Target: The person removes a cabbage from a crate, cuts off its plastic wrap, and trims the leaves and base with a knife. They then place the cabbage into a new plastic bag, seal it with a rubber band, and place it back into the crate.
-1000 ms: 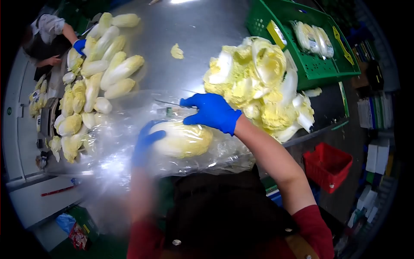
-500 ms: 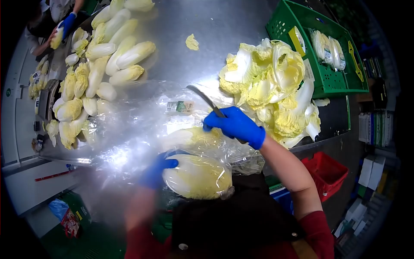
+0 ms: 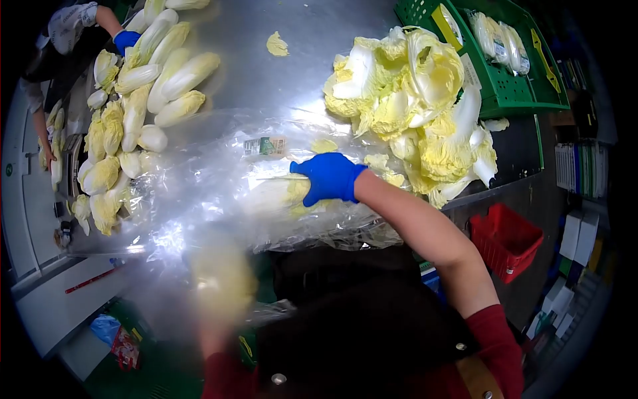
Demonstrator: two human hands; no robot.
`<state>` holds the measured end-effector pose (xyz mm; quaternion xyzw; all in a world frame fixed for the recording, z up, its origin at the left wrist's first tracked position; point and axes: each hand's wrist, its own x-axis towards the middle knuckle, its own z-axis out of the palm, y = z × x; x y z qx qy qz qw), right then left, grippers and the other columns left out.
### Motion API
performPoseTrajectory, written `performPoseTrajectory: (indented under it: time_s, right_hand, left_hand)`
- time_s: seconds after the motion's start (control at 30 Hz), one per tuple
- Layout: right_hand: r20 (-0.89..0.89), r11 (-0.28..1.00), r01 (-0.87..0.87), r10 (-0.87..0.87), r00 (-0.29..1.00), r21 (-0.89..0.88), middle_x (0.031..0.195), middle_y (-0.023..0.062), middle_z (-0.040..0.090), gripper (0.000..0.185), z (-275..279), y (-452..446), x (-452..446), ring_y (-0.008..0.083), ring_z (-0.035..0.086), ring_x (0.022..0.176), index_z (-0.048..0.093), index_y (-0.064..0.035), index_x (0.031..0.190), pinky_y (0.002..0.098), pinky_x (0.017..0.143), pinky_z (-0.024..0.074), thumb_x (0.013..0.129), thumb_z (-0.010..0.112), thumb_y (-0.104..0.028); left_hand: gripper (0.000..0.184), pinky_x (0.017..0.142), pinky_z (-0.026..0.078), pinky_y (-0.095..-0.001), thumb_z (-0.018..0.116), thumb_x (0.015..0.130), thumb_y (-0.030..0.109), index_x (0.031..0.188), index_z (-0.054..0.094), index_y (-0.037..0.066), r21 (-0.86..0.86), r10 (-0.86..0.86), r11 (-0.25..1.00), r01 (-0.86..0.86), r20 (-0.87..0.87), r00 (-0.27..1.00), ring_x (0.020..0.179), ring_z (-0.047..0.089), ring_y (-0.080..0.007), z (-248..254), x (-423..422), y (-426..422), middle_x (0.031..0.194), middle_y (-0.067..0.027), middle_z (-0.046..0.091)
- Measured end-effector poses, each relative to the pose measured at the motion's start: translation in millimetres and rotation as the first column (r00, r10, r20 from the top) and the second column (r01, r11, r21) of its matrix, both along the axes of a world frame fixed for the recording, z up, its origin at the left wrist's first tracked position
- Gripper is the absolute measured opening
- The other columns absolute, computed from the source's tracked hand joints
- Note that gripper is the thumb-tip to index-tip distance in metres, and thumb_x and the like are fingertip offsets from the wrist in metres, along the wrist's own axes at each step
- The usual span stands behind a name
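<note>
My right hand (image 3: 327, 178), in a blue glove, curves its fingers and thumb round the leafy end of a Chinese cabbage (image 3: 276, 194) lying on clear plastic film. My left arm is low at the left, smeared by motion. A pale yellow Chinese cabbage (image 3: 222, 279), blurred, is in that hand over the table's front edge; the fingers are mostly hidden behind it. Clear plastic film (image 3: 199, 156) with a printed label (image 3: 264, 145) spreads beyond both hands. No knife shows now.
Loose cabbage leaves (image 3: 405, 86) are heaped at the right beside a green crate (image 3: 525, 96) holding wrapped cabbages. Several whole cabbages (image 3: 136, 110) lie at the left. A co-worker's gloved hand (image 3: 126, 41) reaches in there. A red basket (image 3: 506, 243) stands low right.
My left hand has carried the cabbage left and down, off the film. My right hand has moved down-left onto the other cabbage, and the knife it held has gone from view.
</note>
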<state>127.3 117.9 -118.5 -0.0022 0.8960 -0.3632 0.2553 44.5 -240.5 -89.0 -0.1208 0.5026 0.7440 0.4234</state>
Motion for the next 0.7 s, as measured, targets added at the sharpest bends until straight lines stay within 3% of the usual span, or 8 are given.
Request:
performPoseTrajectory:
  time_s: [0.27, 0.3, 0.33, 0.37, 0.43, 0.53, 0.63, 0.7]
  right_hand:
    - [0.053, 0.980, 0.125, -0.118, 0.992, -0.152, 0.100, 0.0208, 0.066, 0.063, 7, 38, 5, 0.0331, 0.065, 0.090, 0.066, -0.0023, 0.108, 0.0407, 0.076, 0.0515, 0.067, 0.076, -0.049]
    - [0.066, 0.960, 0.203, -0.194, 0.979, -0.194, 0.091, 0.0214, 0.067, 0.059, 8, 47, 14, 0.0341, 0.065, 0.082, 0.068, -0.0003, 0.099, 0.0400, 0.073, 0.0499, 0.066, 0.077, -0.049]
    - [0.106, 0.942, 0.283, -0.268, 0.958, -0.182, 0.078, 0.0175, 0.067, 0.053, 31, 54, 22, 0.0269, 0.064, 0.073, 0.068, 0.0006, 0.093, 0.0368, 0.069, 0.0486, 0.067, 0.080, -0.044]
    - [0.157, 0.884, 0.395, -0.366, 0.917, -0.252, 0.075, 0.0149, 0.065, 0.051, 45, 60, 33, 0.0224, 0.062, 0.071, 0.068, 0.0005, 0.092, 0.0348, 0.068, 0.0481, 0.067, 0.082, -0.042]
    - [0.231, 0.784, 0.550, -0.501, 0.834, -0.289, 0.072, 0.0104, 0.063, 0.049, 69, 69, 45, 0.0150, 0.058, 0.069, 0.068, 0.0002, 0.093, 0.0311, 0.066, 0.0472, 0.066, 0.084, -0.037]
    - [0.154, 0.724, 0.624, -0.608, 0.779, -0.294, 0.080, 0.0108, 0.066, 0.059, 64, 76, 63, 0.0128, 0.058, 0.075, 0.067, -0.0006, 0.110, 0.0297, 0.071, 0.0476, 0.067, 0.085, -0.036]
    - [0.134, 0.608, 0.670, -0.690, 0.711, -0.426, 0.090, 0.0093, 0.067, 0.065, 36, 76, 79, 0.0138, 0.059, 0.082, 0.063, 0.0006, 0.118, 0.0294, 0.077, 0.0474, 0.069, 0.085, -0.035]
    - [0.263, 0.580, 0.722, -0.680, 0.684, -0.376, 0.076, 0.0038, 0.062, 0.063, 35, 77, 81, 0.0104, 0.054, 0.068, 0.063, -0.0005, 0.121, 0.0267, 0.062, 0.0445, 0.069, 0.085, -0.030]
  left_hand:
    - [0.067, 0.099, 0.046, -0.0471, 0.061, 0.083, 0.043, 0.135, 0.048, 0.002, 0.094, 0.272, 0.956, -0.279, 0.084, 0.959, 0.113, 0.057, -0.0351, 20, -11, 41, 0.131, -0.0193, 0.054]
    - [0.066, 0.100, 0.045, -0.0483, 0.054, 0.088, 0.045, 0.138, 0.045, 0.002, 0.038, 0.192, 0.980, -0.197, 0.117, 0.974, 0.115, 0.056, -0.0371, -28, -46, -2, 0.133, -0.0199, 0.053]
    - [0.065, 0.100, 0.045, -0.0479, 0.054, 0.089, 0.044, 0.137, 0.045, 0.001, -0.026, 0.184, 0.983, -0.182, 0.096, 0.978, 0.115, 0.056, -0.0366, -38, -50, -6, 0.132, -0.0200, 0.054]
    - [0.064, 0.100, 0.045, -0.0475, 0.054, 0.090, 0.044, 0.137, 0.045, 0.001, -0.089, 0.174, 0.982, -0.167, 0.075, 0.982, 0.115, 0.057, -0.0361, -45, -54, -4, 0.132, -0.0200, 0.054]
    - [0.060, 0.101, 0.045, -0.0463, 0.053, 0.092, 0.039, 0.135, 0.047, -0.002, -0.294, 0.201, 0.939, -0.179, 0.046, 0.979, 0.114, 0.058, -0.0339, 14, -33, 59, 0.129, -0.0197, 0.056]
    - [0.056, 0.100, 0.046, -0.0458, 0.054, 0.093, 0.036, 0.134, 0.048, -0.002, -0.139, 0.162, 0.977, -0.159, 0.011, 0.987, 0.114, 0.058, -0.0331, -50, -60, 31, 0.128, -0.0192, 0.057]
    - [0.055, 0.100, 0.046, -0.0459, 0.054, 0.093, 0.035, 0.133, 0.048, -0.002, -0.330, 0.074, 0.935, -0.128, -0.172, 0.982, 0.114, 0.058, -0.0331, -30, -46, 60, 0.127, -0.0200, 0.057]
    - [0.056, 0.100, 0.046, -0.0462, 0.053, 0.094, 0.035, 0.135, 0.046, -0.002, -0.297, 0.049, 0.953, -0.066, -0.065, 0.997, 0.115, 0.057, -0.0340, -29, -53, 59, 0.129, -0.0212, 0.055]
